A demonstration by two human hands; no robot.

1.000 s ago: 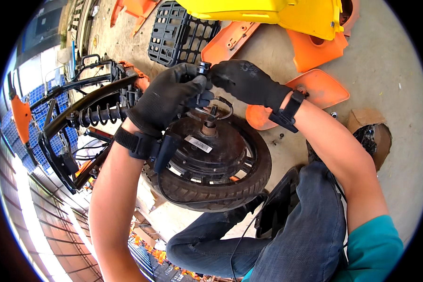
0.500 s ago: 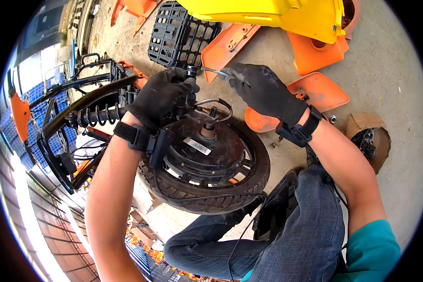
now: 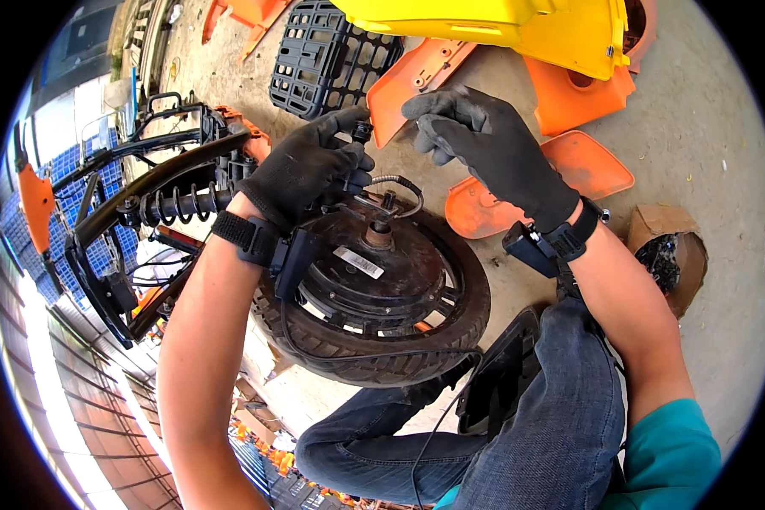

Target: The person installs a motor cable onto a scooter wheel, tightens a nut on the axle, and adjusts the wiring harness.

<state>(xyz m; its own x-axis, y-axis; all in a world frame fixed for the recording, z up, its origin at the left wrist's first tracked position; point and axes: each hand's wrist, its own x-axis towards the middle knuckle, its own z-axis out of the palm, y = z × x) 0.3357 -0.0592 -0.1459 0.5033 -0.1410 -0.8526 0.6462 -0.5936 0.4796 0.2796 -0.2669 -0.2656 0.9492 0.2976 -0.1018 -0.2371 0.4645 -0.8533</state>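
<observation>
My left hand (image 3: 310, 161), in a black glove, is closed around a dark cylindrical fitting (image 3: 361, 132) whose ridged end sticks up between thumb and fingers. It is above the hub of a black wheel (image 3: 382, 263) with a knobbly tyre, a metal axle stub and a white label. A curved cable (image 3: 404, 183) rises near the axle, just below this hand. My right hand (image 3: 476, 140), gloved too, hovers to the right of the fitting with its fingers curled in. A tiny pale spot shows at its fingertips; what they hold is too small to make out.
At left stands a black frame (image 3: 85, 246) with a coil-spring shock absorber (image 3: 183, 206). A black plastic grid basket (image 3: 310, 64), orange panels (image 3: 582, 170) and a yellow shell (image 3: 484, 21) lie ahead. A cardboard box (image 3: 693, 255) sits at right, beyond my bent knee.
My right hand has drawn back slightly from the fitting and curled; the thin metal tool in it no longer shows. The fitting's shiny end now looks dark, and my left hand has turned a little.
</observation>
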